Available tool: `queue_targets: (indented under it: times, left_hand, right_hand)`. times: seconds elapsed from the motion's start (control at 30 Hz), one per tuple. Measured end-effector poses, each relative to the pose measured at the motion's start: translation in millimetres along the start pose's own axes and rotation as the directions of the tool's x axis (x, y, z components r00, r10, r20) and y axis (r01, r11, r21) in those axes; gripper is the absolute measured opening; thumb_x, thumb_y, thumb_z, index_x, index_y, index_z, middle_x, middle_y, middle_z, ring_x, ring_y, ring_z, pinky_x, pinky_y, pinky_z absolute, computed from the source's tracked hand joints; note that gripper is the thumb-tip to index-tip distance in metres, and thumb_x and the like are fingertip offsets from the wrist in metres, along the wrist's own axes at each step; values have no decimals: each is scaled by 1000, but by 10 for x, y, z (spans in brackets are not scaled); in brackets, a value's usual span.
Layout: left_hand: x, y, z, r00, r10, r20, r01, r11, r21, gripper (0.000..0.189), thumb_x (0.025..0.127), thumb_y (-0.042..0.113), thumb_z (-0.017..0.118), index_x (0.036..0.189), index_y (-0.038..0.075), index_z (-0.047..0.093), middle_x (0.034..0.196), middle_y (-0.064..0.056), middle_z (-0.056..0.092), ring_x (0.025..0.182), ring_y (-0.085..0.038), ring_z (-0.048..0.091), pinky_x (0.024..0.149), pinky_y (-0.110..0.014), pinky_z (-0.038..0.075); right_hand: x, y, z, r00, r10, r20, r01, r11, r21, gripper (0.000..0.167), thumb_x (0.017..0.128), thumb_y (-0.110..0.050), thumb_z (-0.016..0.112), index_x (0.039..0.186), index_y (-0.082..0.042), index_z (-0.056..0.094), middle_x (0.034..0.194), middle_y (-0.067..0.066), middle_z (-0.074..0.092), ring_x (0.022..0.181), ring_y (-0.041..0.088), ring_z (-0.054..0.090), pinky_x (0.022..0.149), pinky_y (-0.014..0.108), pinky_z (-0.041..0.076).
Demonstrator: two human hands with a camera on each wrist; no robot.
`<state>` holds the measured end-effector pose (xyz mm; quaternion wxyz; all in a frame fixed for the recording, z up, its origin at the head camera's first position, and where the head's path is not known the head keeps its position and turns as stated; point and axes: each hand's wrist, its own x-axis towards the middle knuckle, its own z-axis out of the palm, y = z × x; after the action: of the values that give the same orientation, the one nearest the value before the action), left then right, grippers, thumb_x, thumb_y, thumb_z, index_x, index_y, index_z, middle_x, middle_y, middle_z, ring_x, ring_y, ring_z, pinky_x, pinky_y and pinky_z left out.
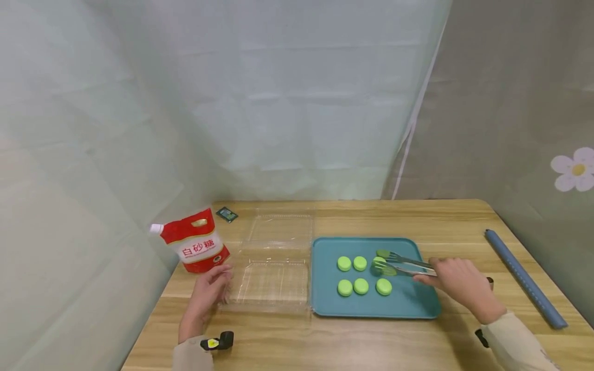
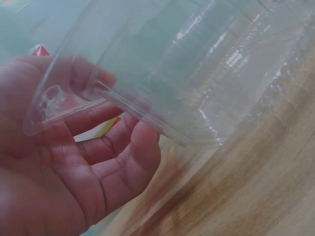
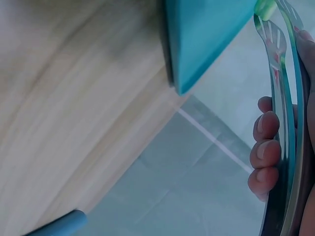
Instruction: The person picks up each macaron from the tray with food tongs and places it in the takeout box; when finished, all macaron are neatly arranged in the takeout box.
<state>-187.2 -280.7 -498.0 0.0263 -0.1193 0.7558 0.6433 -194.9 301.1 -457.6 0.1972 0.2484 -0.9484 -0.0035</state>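
Note:
A clear plastic clamshell box [image 1: 274,282] lies with its lid folded back on the table. My left hand [image 1: 211,292] holds the box's near left edge; in the left wrist view the curled fingers [image 2: 118,169] sit around the clear rim. My right hand [image 1: 461,284] grips metal tongs [image 1: 410,267] with slotted ends. The tong tips are around one green macaron [image 1: 379,262] at the right of the back row. Several other green macarons [image 1: 361,285] lie in two rows on the teal tray [image 1: 329,304]. In the right wrist view, fingers wrap the tongs [image 3: 280,93].
A red and white sugar bag [image 1: 197,242] with a white spout stands behind the left hand. A small dark packet [image 1: 227,214] lies at the back left. Along the table's right edge runs a blue rolled strip [image 1: 524,278]. Cloth curtains [image 1: 297,103] hang behind the table.

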Motion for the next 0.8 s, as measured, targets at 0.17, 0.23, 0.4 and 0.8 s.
queue_targets:
  times: [0.17, 0.23, 0.4, 0.8]
  left_hand:
    - [-30, -5, 6, 1000, 2, -9, -2, 1000, 0, 43, 103, 15, 55, 142, -2, 52, 118, -16, 59, 88, -20, 52, 65, -26, 48]
    - [-31, -6, 6, 1000, 3, -12, -3, 1000, -3, 43, 103, 15, 54, 143, -1, 52, 121, -17, 58, 88, -20, 52, 65, -27, 48]
    - [-35, -4, 6, 1000, 7, -16, -7, 1000, -4, 45, 102, 15, 53, 144, 0, 51, 121, -19, 58, 83, -20, 54, 63, -27, 49]
    - [-34, -10, 17, 999, 23, -29, -23, 1000, 11, 42, 102, 11, 51, 143, 0, 54, 111, -18, 62, 76, -21, 55, 61, -27, 50]
  right_hand:
    - [74, 24, -29, 997, -52, -57, 52, 999, -4, 60, 88, -71, 55, 64, -18, 43, 54, -12, 24, 45, 1, 20, 38, 21, 18]
    - [112, 33, -43, 997, -62, -54, 61, 998, -6, 62, 90, -75, 46, 65, -18, 45, 53, -12, 25, 45, 1, 20, 38, 21, 18]
    - [208, 30, -89, 996, -76, -40, 77, 997, 15, 59, 91, -70, 51, 66, -18, 47, 53, -11, 26, 44, 1, 21, 39, 22, 19]
    - [444, -214, -267, 999, -40, 25, 38, 997, 70, 53, 93, -63, 59, 70, -16, 50, 52, -8, 29, 43, 5, 26, 40, 25, 23]
